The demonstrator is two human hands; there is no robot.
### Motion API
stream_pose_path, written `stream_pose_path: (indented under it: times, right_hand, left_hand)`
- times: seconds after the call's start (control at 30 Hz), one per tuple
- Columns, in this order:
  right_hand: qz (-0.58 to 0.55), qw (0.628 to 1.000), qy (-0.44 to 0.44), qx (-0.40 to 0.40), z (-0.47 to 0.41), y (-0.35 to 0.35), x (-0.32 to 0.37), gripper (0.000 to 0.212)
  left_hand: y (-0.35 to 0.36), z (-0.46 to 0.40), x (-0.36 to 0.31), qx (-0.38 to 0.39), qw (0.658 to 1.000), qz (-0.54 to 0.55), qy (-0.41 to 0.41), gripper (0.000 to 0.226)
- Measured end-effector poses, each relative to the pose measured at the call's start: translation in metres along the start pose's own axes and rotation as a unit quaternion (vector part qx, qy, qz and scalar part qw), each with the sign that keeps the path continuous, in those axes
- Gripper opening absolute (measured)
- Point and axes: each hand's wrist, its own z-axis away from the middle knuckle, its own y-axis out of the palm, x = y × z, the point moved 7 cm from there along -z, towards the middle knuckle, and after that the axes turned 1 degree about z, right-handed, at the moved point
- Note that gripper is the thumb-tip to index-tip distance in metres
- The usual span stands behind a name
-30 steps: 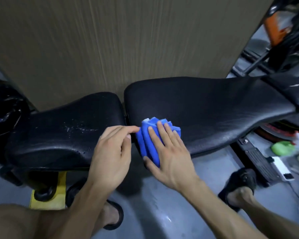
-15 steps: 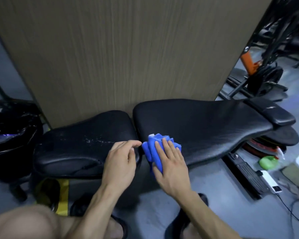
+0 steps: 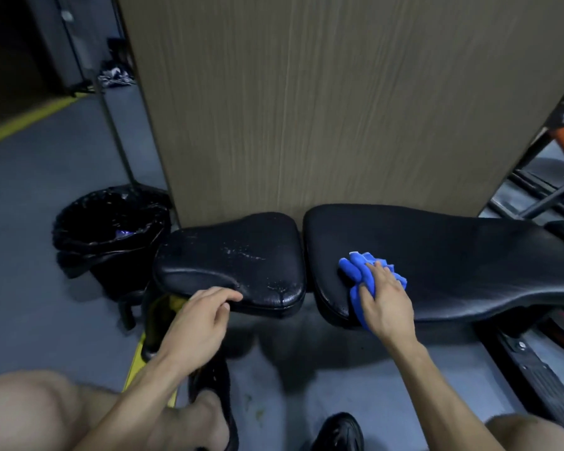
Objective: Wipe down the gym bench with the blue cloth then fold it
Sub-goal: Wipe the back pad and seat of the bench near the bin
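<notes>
Right hand (image 3: 385,299) presses the bunched blue cloth (image 3: 360,270) flat-fingered onto the bench (image 3: 469,265), right of centre; left hand (image 3: 199,315) rests relaxed, empty.

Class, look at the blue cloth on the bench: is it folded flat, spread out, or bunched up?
Bunched up. The blue cloth shows several thick ridges under the right hand, which presses it on the long bench pad.

2 bench pads (image 3: 232,255), 1 blue cloth (image 3: 355,268), 2 hands (image 3: 386,301), 1 bin (image 3: 111,229)
</notes>
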Motion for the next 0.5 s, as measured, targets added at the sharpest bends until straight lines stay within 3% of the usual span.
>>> stream_pose_path:
  times: [0.2, 0.33, 0.43, 0.5]
  right_hand:
    - [-0.075, 0.997, 0.029, 0.016, 0.019, 0.005, 0.011, 0.031]
    - [-0.090, 0.993, -0.078, 0.003, 0.035, 0.027, 0.056, 0.027]
    - [-0.040, 0.993, -0.096, 0.063, 0.043, 0.080, 0.078, 0.057]
    - [-0.014, 0.993, -0.098, 0.064, 0.055, 0.106, 0.090, 0.066]
  left_hand:
    - [-0.019, 0.020, 0.016, 0.039, 0.999, -0.016, -0.022, 0.031]
    - [-0.024, 0.018, 0.034, 0.033, 0.998, -0.018, -0.051, 0.031]
    - [-0.020, 0.015, 0.051, 0.026, 0.998, -0.020, -0.055, 0.035]
    - [-0.019, 0.012, 0.065, 0.017, 0.998, -0.021, -0.055, 0.038]
